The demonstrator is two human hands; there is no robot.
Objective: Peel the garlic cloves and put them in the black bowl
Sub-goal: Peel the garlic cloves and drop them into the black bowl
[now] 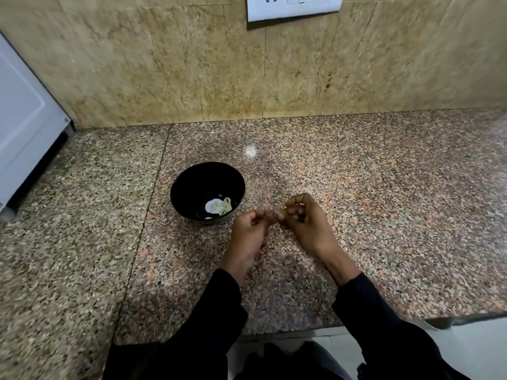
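— What's behind the speckled granite bench [384, 201]?
— A tan stone wall [164, 64], with a white switch-and-socket plate [293, 6] at the top.
— And at the left?
— A white appliance [24, 133] standing on the bench; pale floor tiles [472, 349] show below.

Both arms reach in from below, dark sleeves down to the wrists. Left hand [248, 233] sits knuckles up, fingers curled, thumb and fingertips pinched together at its upper right. Right hand [304, 220] comes in from the right, wrist angled, fingers curled tight, its fingertips meeting the left's. The two hands touch at the tips; what they pinch is too blurred to tell.
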